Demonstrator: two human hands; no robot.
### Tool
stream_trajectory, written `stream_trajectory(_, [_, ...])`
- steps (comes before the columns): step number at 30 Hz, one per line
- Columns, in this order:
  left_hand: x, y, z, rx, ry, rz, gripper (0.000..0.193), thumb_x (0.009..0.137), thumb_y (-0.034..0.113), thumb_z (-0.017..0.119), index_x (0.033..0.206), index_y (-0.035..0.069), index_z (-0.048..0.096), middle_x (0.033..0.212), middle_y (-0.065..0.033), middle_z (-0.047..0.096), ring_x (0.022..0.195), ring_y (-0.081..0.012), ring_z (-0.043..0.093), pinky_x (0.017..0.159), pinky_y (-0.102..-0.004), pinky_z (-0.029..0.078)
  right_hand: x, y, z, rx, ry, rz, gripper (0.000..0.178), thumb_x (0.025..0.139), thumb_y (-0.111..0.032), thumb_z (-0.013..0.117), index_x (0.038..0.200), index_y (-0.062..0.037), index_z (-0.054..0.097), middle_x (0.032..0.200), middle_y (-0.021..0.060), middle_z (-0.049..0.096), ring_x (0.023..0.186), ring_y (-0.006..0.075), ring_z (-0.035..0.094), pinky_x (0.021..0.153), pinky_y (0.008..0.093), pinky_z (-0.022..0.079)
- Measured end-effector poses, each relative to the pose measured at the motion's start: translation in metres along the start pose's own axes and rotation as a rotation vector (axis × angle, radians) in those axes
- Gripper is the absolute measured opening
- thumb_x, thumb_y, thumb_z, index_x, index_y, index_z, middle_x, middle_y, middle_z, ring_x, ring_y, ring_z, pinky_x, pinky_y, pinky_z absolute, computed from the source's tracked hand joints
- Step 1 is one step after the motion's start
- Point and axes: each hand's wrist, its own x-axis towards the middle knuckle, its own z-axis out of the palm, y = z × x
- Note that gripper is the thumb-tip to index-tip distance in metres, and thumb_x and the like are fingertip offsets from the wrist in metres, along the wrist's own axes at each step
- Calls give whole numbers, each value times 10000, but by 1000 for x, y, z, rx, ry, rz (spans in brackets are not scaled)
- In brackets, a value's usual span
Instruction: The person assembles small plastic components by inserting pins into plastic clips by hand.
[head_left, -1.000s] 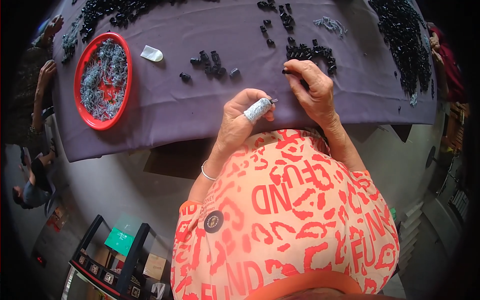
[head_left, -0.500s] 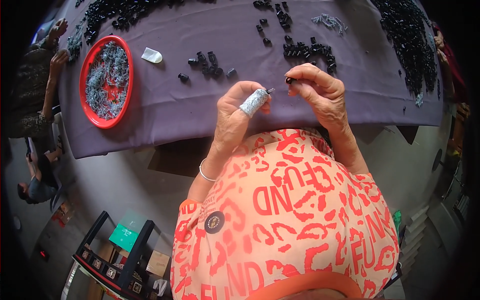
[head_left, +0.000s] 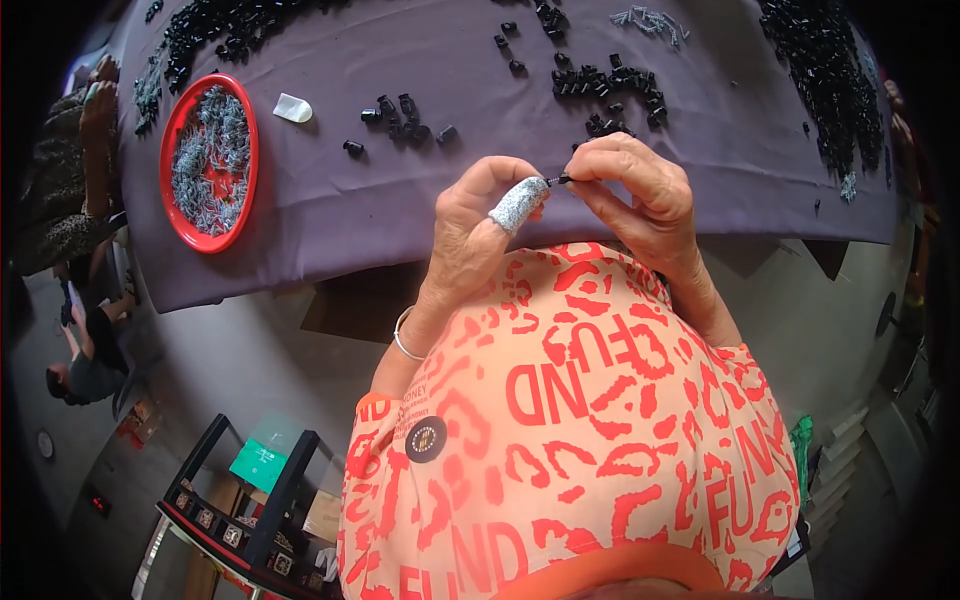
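My left hand [head_left: 470, 215] is closed in a pinch, its thumb wrapped in a speckled grey-white finger cover [head_left: 518, 205]. Between its fingertips is a small dark part with a thin metal spring [head_left: 553, 181]. My right hand [head_left: 640, 195] pinches a small black plastic piece [head_left: 565, 179], mostly hidden by the fingers. The two parts meet end to end above the table's near edge. Beyond my left hand lies a small group of black plastic cord-lock-like pieces [head_left: 410, 130]. A larger cluster of black pieces [head_left: 605, 85] lies beyond my right hand.
A red tray [head_left: 250, 165] of grey metal springs stands at the left on the purple tablecloth [head_left: 330, 220]. Near it lies a white finger cover [head_left: 293, 108]. Black parts are heaped far left and right [head_left: 820, 90]; loose springs [head_left: 650, 22] lie at the back. Other people sit at both sides.
My hands have come together, so the spring in the left now meets the black piece in the right. The view has shifted slightly.
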Motion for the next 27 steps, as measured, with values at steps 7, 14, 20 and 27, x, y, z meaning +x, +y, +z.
stream_trajectory(7, [-2, -6, 8, 9, 35, 29, 112, 907, 72, 583, 989, -5, 594, 865, -22, 623, 785, -79, 573, 732, -219, 465, -7, 3, 7, 101, 6, 114, 216, 767, 130, 633, 949, 14, 634, 883, 81, 626, 806, 144, 594, 698, 254, 477])
stream_trajectory(14, [-3, -11, 11, -4, 75, 73, 118, 918, 81, 573, 981, -18, 584, 857, -28, 619, 769, -77, 575, 713, -218, 488, -13, 3, 12, 244, 83, 232, 193, 781, 126, 632, 946, 25, 628, 892, 77, 623, 818, 124, 587, 705, 229, 473])
stream_trajectory(20, [-4, -15, 10, 64, 105, 140, 126, 908, 57, 580, 1004, -23, 601, 868, -40, 630, 783, -89, 594, 714, -221, 500, -7, 5, 15, -21, 34, 35, 182, 763, 105, 659, 921, 22, 625, 864, 89, 630, 789, 150, 602, 683, 251, 488])
stream_trajectory(27, [2, -20, 9, 11, 136, 83, 128, 889, 59, 614, 988, -19, 630, 858, -35, 635, 791, -81, 592, 703, -214, 501, -8, 12, 19, -22, 47, 76, 164, 763, 107, 654, 899, 21, 623, 869, 88, 631, 775, 159, 606, 680, 258, 489])
